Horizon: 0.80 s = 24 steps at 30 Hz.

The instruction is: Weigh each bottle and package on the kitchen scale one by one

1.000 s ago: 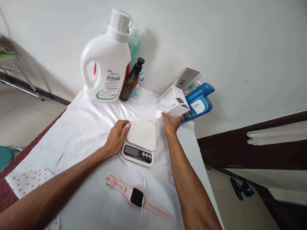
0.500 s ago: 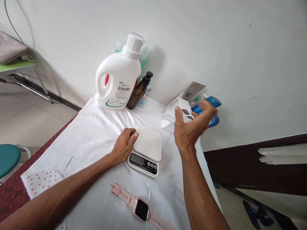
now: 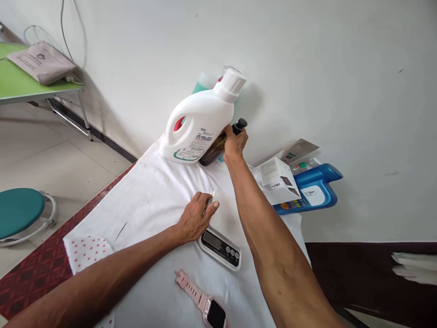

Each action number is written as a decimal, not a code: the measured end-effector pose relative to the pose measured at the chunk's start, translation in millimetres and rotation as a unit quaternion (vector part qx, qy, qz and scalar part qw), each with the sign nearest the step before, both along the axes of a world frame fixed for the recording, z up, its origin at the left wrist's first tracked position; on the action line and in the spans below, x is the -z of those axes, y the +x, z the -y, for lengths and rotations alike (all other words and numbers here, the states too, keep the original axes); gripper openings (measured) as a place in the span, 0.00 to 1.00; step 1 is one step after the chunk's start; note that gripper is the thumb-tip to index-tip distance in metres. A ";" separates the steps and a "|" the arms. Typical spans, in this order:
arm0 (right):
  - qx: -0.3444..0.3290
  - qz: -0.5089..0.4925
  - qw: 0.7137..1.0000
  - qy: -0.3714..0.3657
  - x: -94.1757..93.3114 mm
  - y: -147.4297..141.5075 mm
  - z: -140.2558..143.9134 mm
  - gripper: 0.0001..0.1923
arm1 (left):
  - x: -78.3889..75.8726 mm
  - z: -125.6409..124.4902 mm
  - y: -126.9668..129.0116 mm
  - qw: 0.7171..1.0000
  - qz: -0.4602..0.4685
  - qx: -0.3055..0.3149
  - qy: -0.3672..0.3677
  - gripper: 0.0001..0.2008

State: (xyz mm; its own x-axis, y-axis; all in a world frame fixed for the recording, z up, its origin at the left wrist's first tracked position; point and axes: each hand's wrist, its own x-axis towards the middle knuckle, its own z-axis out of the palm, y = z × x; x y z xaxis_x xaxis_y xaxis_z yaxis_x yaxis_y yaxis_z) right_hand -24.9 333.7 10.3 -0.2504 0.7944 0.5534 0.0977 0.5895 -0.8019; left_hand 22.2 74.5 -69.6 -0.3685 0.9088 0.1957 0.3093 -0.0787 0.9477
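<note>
Ideally, the right hand point(image 3: 235, 145), curled round the bottle point(image 3: 212, 152) close beside the jug point(image 3: 205, 120), avoids nudging it; the left hand point(image 3: 198, 215), thumb parted from fingers, stays light at the scale's point(image 3: 223, 225) edge.

A pink watch point(image 3: 202, 299) lies on a white cloth point(image 3: 143, 200), and a white box point(image 3: 269, 175) sits just beside a blue bottle point(image 3: 316, 193). A teal stool point(image 3: 21, 212) stands on the tiled floor point(image 3: 92, 161).
</note>
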 end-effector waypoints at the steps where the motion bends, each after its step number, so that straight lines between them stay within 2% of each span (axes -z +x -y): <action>1: 0.007 -0.013 1.000 -0.011 0.8 -0.1 2.9 0.20 | -0.3 0.2 -0.1 1.000 -0.001 0.000 -0.001 0.21; 3: 0.031 -0.037 0.998 -0.034 -3.0 5.3 11.5 0.19 | -1.2 0.6 -0.6 1.000 0.001 0.001 -0.004 0.19; 5: 0.047 -0.057 0.997 -0.023 -18.7 17.4 23.0 0.19 | -1.9 0.8 -1.1 1.000 0.002 0.002 -0.004 0.18; 7: 0.040 -0.068 0.997 0.022 -47.8 35.6 38.0 0.17 | -1.9 0.7 -1.6 1.000 0.000 0.006 -0.003 0.18; 11: -0.038 -0.040 0.992 0.117 -116.5 83.0 80.7 0.14 | 0.4 -0.3 -2.3 1.000 -0.006 0.005 0.001 0.19; 13: -0.048 -0.007 0.992 0.120 -134.1 107.9 104.0 0.14 | 2.0 -1.1 -2.5 1.000 -0.013 0.001 0.003 0.19; 15: -0.041 0.004 0.996 0.077 -133.3 131.9 123.1 0.17 | 2.8 -1.3 -2.6 1.000 -0.021 0.001 0.005 0.19; 18: -0.022 -0.001 1.000 0.008 -108.2 163.2 139.5 0.19 | 1.7 -0.5 -2.9 0.999 -0.032 0.002 0.006 0.19; 21: -0.005 0.000 1.000 -0.016 -79.2 184.1 145.2 0.19 | -1.4 0.4 -3.5 0.999 -0.044 -0.002 0.000 0.17; 24: 0.012 0.001 1.000 -0.017 -62.9 192.1 147.9 0.18 | -4.6 0.8 -4.2 0.999 -0.051 -0.004 -0.005 0.16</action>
